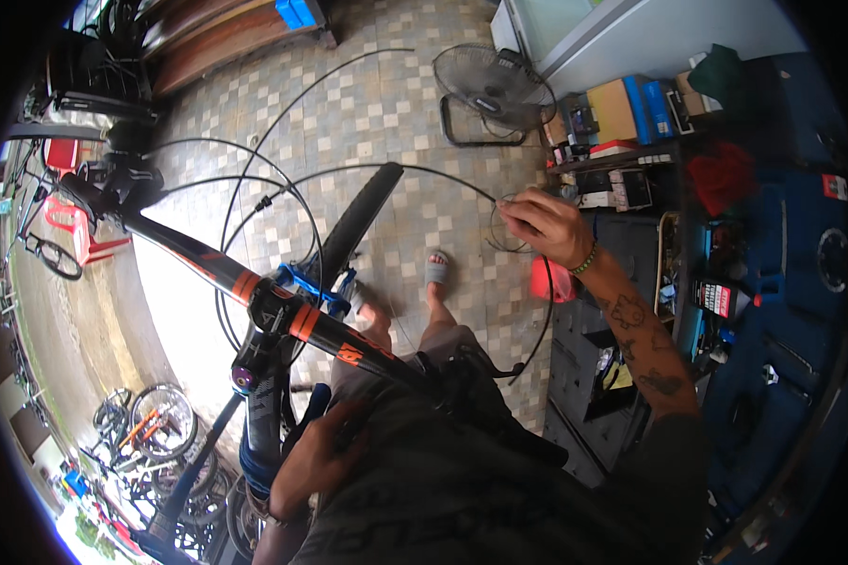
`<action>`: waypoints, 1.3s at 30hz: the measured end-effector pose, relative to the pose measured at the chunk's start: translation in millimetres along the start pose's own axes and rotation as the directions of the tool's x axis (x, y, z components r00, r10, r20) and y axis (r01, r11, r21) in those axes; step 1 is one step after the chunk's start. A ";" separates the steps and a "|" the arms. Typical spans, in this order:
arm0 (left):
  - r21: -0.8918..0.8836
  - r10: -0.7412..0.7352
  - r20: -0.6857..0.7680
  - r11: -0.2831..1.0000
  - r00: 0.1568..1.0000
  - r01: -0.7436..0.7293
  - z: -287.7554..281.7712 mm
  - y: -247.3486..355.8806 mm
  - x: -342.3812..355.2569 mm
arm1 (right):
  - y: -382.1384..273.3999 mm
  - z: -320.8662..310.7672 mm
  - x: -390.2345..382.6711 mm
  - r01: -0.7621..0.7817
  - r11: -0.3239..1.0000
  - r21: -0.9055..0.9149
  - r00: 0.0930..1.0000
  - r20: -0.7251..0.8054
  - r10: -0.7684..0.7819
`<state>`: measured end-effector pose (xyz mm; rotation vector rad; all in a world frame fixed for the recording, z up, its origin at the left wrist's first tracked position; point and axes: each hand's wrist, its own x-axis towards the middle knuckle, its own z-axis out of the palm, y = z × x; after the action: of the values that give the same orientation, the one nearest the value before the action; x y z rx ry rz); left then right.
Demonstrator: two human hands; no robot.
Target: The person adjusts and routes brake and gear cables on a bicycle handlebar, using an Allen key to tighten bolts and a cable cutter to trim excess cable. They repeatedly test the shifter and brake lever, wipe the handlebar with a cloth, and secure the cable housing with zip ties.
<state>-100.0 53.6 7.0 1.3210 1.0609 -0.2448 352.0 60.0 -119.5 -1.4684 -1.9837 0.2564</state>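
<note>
My right hand (548,226) is raised at the right, thumb and fingers pinched on a black bicycle cable (424,170). That cable arcs over from the bike, and a length of it hangs below my hand. A thin wire loop (496,240) shows beside my fingers. The handlebar (349,341), black with orange bands, crosses in front of me, its stem (271,311) above the blue fork crown (301,282) and front tyre (363,212). My left hand (325,457) is low by my shirt, next to the bike frame; its fingers are lost in shadow.
Other cables (224,226) loop loosely over the handlebar. A floor fan (495,89) stands at the far side on the tiled floor (367,104). Shelves with boxes (612,113) and a dark tool board (782,311) line the right. Red chairs (75,226) and parked bikes (160,424) are at left.
</note>
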 end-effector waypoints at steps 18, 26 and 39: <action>-0.343 -0.003 0.117 0.938 0.993 0.043 27.0 -111.3 50.2 | -50.4 -50.4 32.4 -0.134 0.990 0.051 0.991 -0.021 0.135; -0.043 0.034 0.071 0.999 0.997 -0.031 -28.5 -25.4 -4.4 | -93.6 -65.4 59.4 -0.269 0.962 0.045 0.961 0.073 0.265; -0.489 0.429 0.019 0.792 0.903 -0.365 -135.9 -52.0 -67.7 | -182.9 -101.1 58.4 -0.793 0.591 0.147 0.596 0.392 0.701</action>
<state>-238.4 128.4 38.5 1.0277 0.6476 0.2399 259.8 26.7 74.1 -2.0724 -1.2742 1.1729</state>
